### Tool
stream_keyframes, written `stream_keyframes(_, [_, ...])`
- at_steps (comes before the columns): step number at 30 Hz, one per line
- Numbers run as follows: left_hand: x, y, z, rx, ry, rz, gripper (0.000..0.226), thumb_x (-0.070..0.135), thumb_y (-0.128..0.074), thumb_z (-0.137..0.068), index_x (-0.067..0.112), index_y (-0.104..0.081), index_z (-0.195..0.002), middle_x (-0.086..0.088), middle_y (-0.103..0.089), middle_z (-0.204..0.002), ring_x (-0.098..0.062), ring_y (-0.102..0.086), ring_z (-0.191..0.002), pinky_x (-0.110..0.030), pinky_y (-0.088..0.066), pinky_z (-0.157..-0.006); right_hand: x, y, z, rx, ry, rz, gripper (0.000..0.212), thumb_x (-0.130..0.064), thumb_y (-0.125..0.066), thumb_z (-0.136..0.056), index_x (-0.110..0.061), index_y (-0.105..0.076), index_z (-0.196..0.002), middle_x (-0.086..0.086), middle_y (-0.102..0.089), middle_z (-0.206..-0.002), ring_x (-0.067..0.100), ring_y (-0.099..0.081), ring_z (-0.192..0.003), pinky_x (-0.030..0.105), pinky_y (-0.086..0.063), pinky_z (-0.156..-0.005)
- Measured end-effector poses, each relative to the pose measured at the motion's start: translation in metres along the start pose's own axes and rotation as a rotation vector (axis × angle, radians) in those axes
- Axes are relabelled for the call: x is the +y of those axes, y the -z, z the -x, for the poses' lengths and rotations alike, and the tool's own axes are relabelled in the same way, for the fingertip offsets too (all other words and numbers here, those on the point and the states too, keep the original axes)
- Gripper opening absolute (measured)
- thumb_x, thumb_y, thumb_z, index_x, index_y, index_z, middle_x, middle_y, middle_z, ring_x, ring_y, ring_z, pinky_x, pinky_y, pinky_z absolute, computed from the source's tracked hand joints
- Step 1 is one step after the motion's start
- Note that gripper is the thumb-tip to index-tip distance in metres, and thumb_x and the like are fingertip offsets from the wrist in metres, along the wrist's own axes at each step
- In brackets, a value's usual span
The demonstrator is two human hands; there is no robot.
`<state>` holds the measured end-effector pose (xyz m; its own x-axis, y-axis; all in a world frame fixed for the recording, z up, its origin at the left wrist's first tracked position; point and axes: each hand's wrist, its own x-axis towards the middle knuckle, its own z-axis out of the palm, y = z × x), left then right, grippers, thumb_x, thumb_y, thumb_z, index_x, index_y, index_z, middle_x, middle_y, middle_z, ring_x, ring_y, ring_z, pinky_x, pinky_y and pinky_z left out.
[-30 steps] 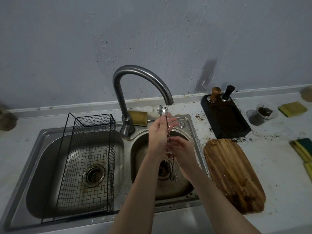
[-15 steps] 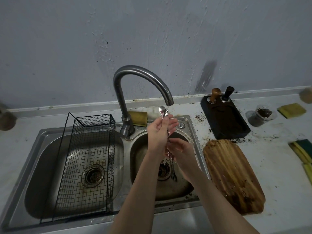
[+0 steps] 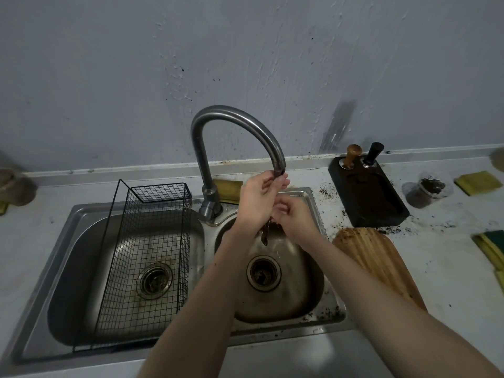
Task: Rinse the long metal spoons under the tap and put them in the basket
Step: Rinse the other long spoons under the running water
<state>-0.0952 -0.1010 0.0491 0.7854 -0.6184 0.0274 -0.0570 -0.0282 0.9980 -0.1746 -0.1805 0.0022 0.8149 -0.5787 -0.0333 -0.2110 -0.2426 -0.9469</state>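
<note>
2 hands closed on spoons (image 3: 265, 233) – left hand (image 3: 256, 205) above, right hand (image 3: 293, 218) below

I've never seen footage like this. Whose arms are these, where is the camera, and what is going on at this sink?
No machine here: a person wears a camera on the head, looking down at their own bare arms. The left hand and right hand are together under the tap, gripping the long metal spoons, mostly hidden; only a dark end pokes out below. They work over the right sink bowl. A black wire basket stands in the left bowl, with no spoons visible in it. On the counter lie a wooden cutting board and a dark tray.
</note>
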Motion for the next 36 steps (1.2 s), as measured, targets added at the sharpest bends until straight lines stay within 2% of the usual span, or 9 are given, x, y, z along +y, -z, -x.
stream_keyframes(3, [-0.004, 0.008, -0.002, 0.005, 0.000, -0.068, 0.014, 0.013, -0.066, -0.094, 0.012, -0.074, -0.106, 0.002, -0.076, -0.089, 0.002, -0.073, -0.081, -0.013, -0.057, -0.071, 0.003, 0.000, -0.012, -0.063, 0.009, 0.118, 0.006, -0.001, -0.065, -0.090, 0.006, -0.065, -0.091, 0.024, -0.071, -0.082, 0.032, -0.069, -0.076, 0.051, -0.057, -0.077])
stream_keyframes(6, [-0.009, 0.012, -0.001, 0.013, -0.029, -0.162, 0.014, 0.011, -0.070, -0.091, 0.009, -0.077, -0.103, -0.004, -0.078, -0.090, -0.008, -0.075, -0.081, -0.016, -0.059, -0.071, 0.006, -0.001, -0.016, -0.097, 0.047, 0.224, 0.005, -0.004, -0.066, -0.090, -0.008, -0.070, -0.090, -0.002, -0.074, -0.078, 0.001, -0.068, -0.071, 0.026, -0.053, -0.069])
stream_keyframes(14, [-0.013, 0.017, 0.003, 0.043, -0.034, -0.158, 0.013, 0.009, -0.072, -0.089, 0.007, -0.077, -0.100, -0.004, -0.078, -0.093, -0.012, -0.075, -0.088, -0.018, -0.058, -0.079, 0.010, 0.003, -0.014, -0.102, 0.054, 0.195, 0.009, -0.001, -0.067, -0.090, -0.003, -0.070, -0.098, 0.002, -0.075, -0.088, 0.005, -0.068, -0.078, 0.021, -0.051, -0.077])
stream_keyframes(19, [-0.012, 0.019, 0.004, 0.076, -0.020, -0.083, 0.014, 0.008, -0.070, -0.091, -0.003, -0.074, -0.096, -0.015, -0.078, -0.094, -0.023, -0.076, -0.092, -0.030, -0.061, -0.083, 0.003, 0.003, -0.012, -0.098, 0.081, 0.181, 0.027, -0.006, -0.069, -0.090, -0.029, -0.064, -0.077, -0.012, -0.069, -0.076, -0.008, -0.063, -0.069, 0.015, -0.046, -0.071])
stream_keyframes(24, [-0.013, 0.022, 0.004, 0.060, -0.023, -0.027, 0.016, 0.010, -0.070, -0.091, -0.005, -0.072, -0.099, -0.015, -0.077, -0.096, -0.022, -0.075, -0.094, -0.027, -0.059, -0.083, -0.003, 0.002, -0.007, -0.044, 0.138, 0.214, 0.035, -0.008, -0.069, -0.090, -0.036, -0.060, -0.070, -0.016, -0.065, -0.067, 0.000, -0.060, -0.066, 0.023, -0.045, -0.067])
stream_keyframes(29, [-0.028, 0.026, 0.015, -0.003, 0.041, 0.059, 0.037, 0.010, -0.064, -0.095, 0.002, -0.059, -0.130, -0.011, -0.069, -0.121, -0.018, -0.067, -0.112, -0.028, -0.053, -0.098, -0.012, 0.001, -0.005, -0.101, 0.175, 0.254, 0.012, -0.006, -0.065, -0.092, -0.013, -0.073, -0.098, 0.003, -0.074, -0.085, 0.018, -0.068, -0.077, 0.031, -0.053, -0.072])
stream_keyframes(31, [-0.045, 0.027, 0.026, -0.042, 0.160, 0.122, 0.038, 0.011, -0.056, -0.100, -0.001, -0.052, -0.136, -0.009, -0.068, -0.114, -0.017, -0.066, -0.103, -0.026, -0.054, -0.093, -0.016, -0.001, -0.005, -0.141, 0.162, 0.282, 0.014, -0.004, -0.063, -0.093, -0.015, -0.072, -0.098, 0.000, -0.074, -0.090, 0.012, -0.069, -0.083, 0.026, -0.054, -0.075])
stream_keyframes(34, [-0.067, 0.026, 0.044, -0.082, 0.302, 0.195, 0.034, 0.020, -0.043, -0.106, -0.001, -0.057, -0.128, 0.007, -0.062, -0.072, -0.006, -0.056, -0.064, -0.019, -0.048, -0.064, -0.021, -0.008, -0.004, -0.186, 0.118, 0.283, 0.022, -0.005, -0.063, -0.094, -0.024, -0.066, -0.085, -0.011, -0.070, -0.082, 0.002, -0.067, -0.079, 0.021, -0.053, -0.074])
stream_keyframes(36, [-0.075, 0.027, 0.050, -0.086, 0.329, 0.240, 0.032, 0.025, -0.039, -0.107, 0.009, -0.066, -0.115, 0.003, -0.069, -0.076, -0.009, -0.065, -0.068, -0.027, -0.055, -0.070, -0.022, -0.012, -0.003, -0.198, 0.107, 0.269, 0.027, -0.005, -0.064, -0.093, -0.029, -0.063, -0.080, -0.014, -0.069, -0.077, -0.004, -0.066, -0.074, 0.019, -0.052, -0.071])
